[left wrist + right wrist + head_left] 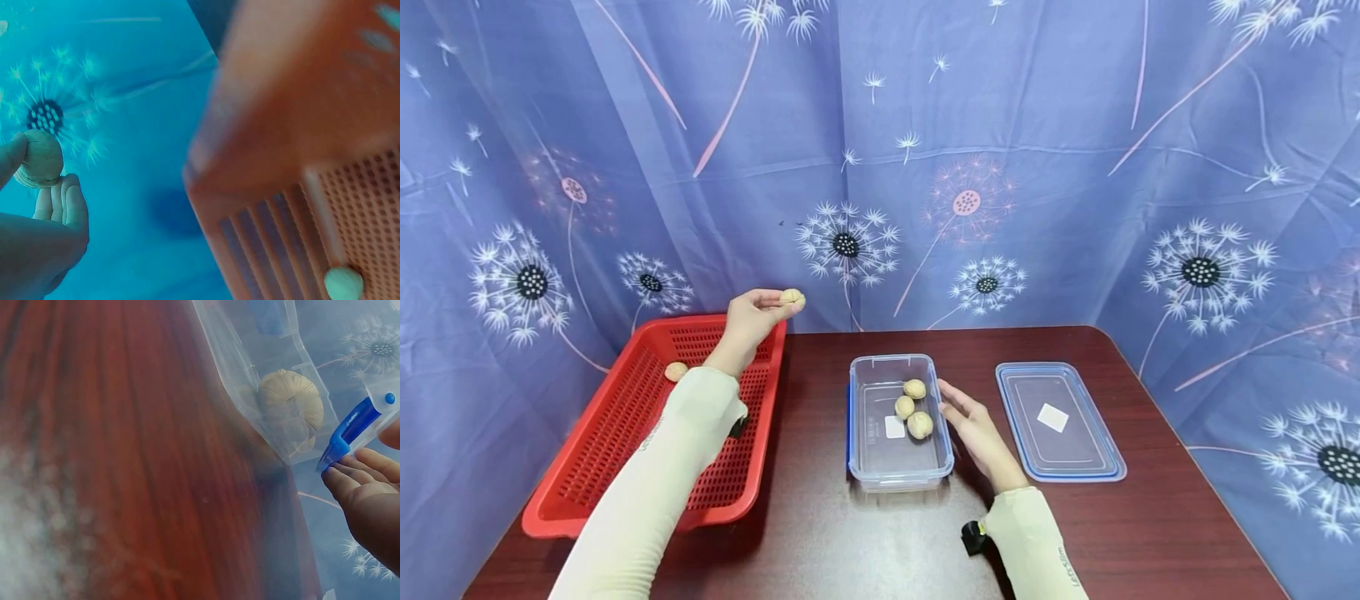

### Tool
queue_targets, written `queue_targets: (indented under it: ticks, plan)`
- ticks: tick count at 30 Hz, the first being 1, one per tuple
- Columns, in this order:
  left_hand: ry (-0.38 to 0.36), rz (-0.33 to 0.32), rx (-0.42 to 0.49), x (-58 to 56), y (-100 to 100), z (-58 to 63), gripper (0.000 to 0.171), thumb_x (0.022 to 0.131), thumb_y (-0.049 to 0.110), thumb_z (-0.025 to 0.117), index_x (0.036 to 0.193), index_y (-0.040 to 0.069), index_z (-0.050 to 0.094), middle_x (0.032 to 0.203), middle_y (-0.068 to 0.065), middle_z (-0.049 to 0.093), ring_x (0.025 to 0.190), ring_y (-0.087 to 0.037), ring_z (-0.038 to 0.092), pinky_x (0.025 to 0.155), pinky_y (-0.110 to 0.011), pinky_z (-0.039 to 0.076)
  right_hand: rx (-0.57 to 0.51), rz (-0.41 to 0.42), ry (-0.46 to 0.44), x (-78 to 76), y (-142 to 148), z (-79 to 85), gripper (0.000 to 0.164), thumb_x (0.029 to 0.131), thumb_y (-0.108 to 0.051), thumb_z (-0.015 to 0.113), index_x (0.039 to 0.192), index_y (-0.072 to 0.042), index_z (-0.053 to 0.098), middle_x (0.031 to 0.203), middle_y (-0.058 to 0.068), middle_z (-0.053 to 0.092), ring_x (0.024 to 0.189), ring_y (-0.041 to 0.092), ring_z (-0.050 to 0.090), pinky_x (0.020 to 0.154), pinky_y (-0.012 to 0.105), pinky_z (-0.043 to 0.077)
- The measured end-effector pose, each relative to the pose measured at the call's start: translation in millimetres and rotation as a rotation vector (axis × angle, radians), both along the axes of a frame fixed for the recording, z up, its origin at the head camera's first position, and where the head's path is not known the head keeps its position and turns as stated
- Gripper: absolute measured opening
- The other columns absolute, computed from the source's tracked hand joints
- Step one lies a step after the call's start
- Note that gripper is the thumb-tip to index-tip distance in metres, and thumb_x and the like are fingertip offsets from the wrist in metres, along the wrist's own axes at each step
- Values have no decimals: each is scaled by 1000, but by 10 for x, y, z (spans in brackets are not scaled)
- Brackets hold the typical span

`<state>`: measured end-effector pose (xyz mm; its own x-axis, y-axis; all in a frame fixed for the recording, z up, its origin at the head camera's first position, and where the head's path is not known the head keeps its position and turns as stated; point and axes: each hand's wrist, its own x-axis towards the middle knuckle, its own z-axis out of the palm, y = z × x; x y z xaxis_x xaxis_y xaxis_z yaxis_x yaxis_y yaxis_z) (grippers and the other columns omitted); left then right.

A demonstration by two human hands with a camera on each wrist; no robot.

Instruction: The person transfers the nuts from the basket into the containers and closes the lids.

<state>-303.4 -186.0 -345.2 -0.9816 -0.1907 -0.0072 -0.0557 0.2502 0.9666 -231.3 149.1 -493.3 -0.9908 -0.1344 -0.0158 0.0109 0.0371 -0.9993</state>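
My left hand (747,327) pinches a walnut (792,297) between thumb and fingers, raised over the far right corner of a red slotted basket (553,525). In the left wrist view the held walnut (41,160) is pale and rounded, with ridges low on its side. One walnut (675,372) lies in the basket. Three more, including a larger walnut (920,425), are inside a clear plastic container (868,458). Beside its right wall is my right hand (977,429), fingers extended. Those fingertips are right at the container's blue clip (355,428) in the right wrist view.
A clear lid with a blue seal (1078,457) and a white label lies flat to the right of the container. All of it stands on a dark red wooden table (820,533). Behind hangs a blue curtain (1060,250) with dandelion prints.
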Motion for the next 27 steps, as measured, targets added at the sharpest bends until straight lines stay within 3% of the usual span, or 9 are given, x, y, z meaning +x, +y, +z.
queue_targets:
  ticks: [8, 16, 21, 27]
  plan:
    - [25, -49, 18, -53, 338, 11, 48, 79, 20, 80, 119, 0, 63, 109, -14, 64, 98, -19, 61, 91, -30, 48, 6, 8, 4, 4, -12, 13, 46, 98, -4, 49, 144, -1, 41, 148, 15, 40, 134, 28, 39, 110, 40, 29]
    - [25, -88, 63, -91, 689, -87, 51, 78, 17, 81, 121, -3, 61, 110, -17, 64, 99, -21, 61, 89, -31, 48, 17, 9, 15, -10, -2, 40, 47, 99, -5, 49, 144, -1, 40, 149, 15, 38, 136, 28, 36, 111, 40, 28]
    - [-2, -109, 72, -64, 886, -254, 48, 77, 14, 82, 117, -4, 63, 108, -16, 66, 96, -20, 60, 85, -30, 48, 25, 10, 13, -17, -2, 37, 46, 99, -5, 49, 144, -1, 40, 149, 16, 38, 137, 26, 34, 112, 40, 26]
    - [-47, -126, 56, 27, 1099, -536, 42, 75, 14, 83, 109, -3, 66, 101, -14, 68, 89, -18, 61, 78, -28, 50, 27, -3, 7, 0, -17, 13, 46, 99, -5, 49, 144, -1, 41, 149, 17, 39, 137, 26, 32, 113, 41, 25]
